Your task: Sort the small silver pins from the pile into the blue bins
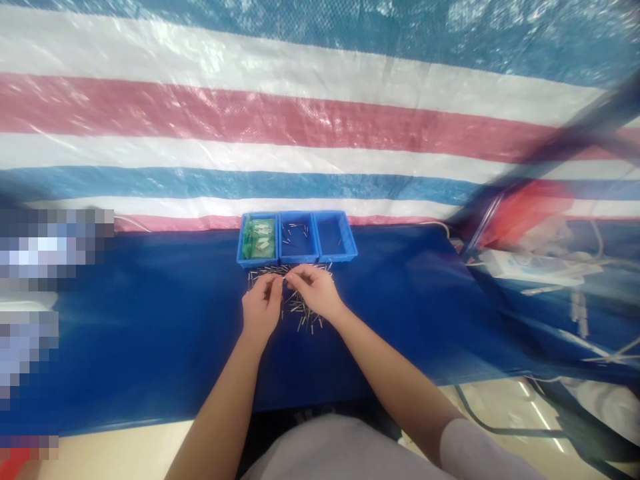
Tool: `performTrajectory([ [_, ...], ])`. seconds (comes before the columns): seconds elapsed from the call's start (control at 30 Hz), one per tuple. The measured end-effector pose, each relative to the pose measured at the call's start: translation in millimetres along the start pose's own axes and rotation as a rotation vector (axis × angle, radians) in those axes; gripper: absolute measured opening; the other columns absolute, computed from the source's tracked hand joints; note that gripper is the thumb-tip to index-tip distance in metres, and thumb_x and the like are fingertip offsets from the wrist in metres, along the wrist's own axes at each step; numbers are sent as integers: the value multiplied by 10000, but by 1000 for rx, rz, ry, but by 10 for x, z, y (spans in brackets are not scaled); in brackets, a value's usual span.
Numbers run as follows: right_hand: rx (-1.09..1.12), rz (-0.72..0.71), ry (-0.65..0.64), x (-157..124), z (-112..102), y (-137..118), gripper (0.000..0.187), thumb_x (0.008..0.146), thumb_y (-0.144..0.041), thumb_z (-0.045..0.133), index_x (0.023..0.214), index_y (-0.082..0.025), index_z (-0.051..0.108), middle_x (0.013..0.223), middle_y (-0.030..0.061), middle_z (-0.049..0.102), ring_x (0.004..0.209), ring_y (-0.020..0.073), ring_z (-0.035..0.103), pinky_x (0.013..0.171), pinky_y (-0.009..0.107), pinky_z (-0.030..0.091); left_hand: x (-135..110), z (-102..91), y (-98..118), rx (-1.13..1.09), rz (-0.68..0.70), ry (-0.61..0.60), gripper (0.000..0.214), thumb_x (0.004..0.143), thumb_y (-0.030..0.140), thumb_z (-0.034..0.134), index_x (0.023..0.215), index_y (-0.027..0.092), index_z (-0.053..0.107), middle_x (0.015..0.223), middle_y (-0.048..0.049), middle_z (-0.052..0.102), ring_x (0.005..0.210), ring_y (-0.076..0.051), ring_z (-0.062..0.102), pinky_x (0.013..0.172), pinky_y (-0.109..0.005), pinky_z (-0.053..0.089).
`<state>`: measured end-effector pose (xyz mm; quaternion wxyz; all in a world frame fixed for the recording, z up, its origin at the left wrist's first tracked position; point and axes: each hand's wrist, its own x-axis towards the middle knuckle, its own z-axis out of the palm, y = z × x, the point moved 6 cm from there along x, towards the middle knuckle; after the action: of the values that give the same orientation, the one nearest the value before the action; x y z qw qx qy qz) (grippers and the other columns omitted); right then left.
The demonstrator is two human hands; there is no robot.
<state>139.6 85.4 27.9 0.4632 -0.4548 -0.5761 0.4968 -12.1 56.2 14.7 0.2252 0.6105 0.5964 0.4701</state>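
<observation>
Over a pile of thin metal pins (313, 325) on the blue table, my two hands meet at the fingertips. My left hand (261, 303) is closed in a pinch. My right hand (320, 291) also pinches, with thumb and fingers pressed together. A tiny bright bit shows where the fingertips meet, too small to name. Just beyond the hands stand three joined blue bins. The left bin (240, 253) holds a green bag with white pieces. Several loose pins lie in the middle bin (299, 258), and a pin or two in the right bin (327, 233).
A blue cover (165, 333) lies over the table. Behind it hangs a striped plastic sheet (280, 120). At the right are a blurred red bag (525, 213) and white items (530, 267). Pixelated areas hide part of the left side. A dark metal frame (515, 430) shows at lower right.
</observation>
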Motion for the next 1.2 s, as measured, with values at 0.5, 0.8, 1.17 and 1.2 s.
performTrajectory([
  [0.5, -28, 36, -35, -9, 22, 15, 508, 894, -604, 563, 626, -177, 631, 562, -3, 601, 532, 106, 559, 562, 225, 453, 1, 12, 25, 21, 29, -29, 263, 937, 407, 518, 938, 197, 675, 635, 25, 640, 587, -103, 603, 629, -222, 463],
  [0.8, 67, 38, 11, 18, -7, 3, 421, 860, -569, 619, 702, -179, 624, 601, -12, 599, 569, 109, 553, 583, 238, 459, 7, 9, -3, -8, -12, 3, 288, 938, 438, 513, 996, 202, 667, 645, 29, 636, 607, -111, 609, 683, -239, 478],
  [1.17, 244, 47, 128, 61, -101, 52, 329, 798, -510, 709, 861, -187, 694, 698, 8, 669, 610, 117, 608, 609, 260, 512, 15, -20, 25, -5, -52, 23, 276, 952, 403, 489, 1012, 204, 672, 689, 21, 658, 607, -104, 621, 673, -229, 481],
  [1.2, 263, 46, 132, 64, -107, 48, 319, 792, -498, 720, 861, -187, 697, 698, 6, 670, 604, 115, 606, 603, 257, 510, 18, -17, 28, -1, -46, 16, 277, 951, 401, 490, 1010, 203, 674, 694, 19, 660, 610, -105, 623, 677, -229, 483],
])
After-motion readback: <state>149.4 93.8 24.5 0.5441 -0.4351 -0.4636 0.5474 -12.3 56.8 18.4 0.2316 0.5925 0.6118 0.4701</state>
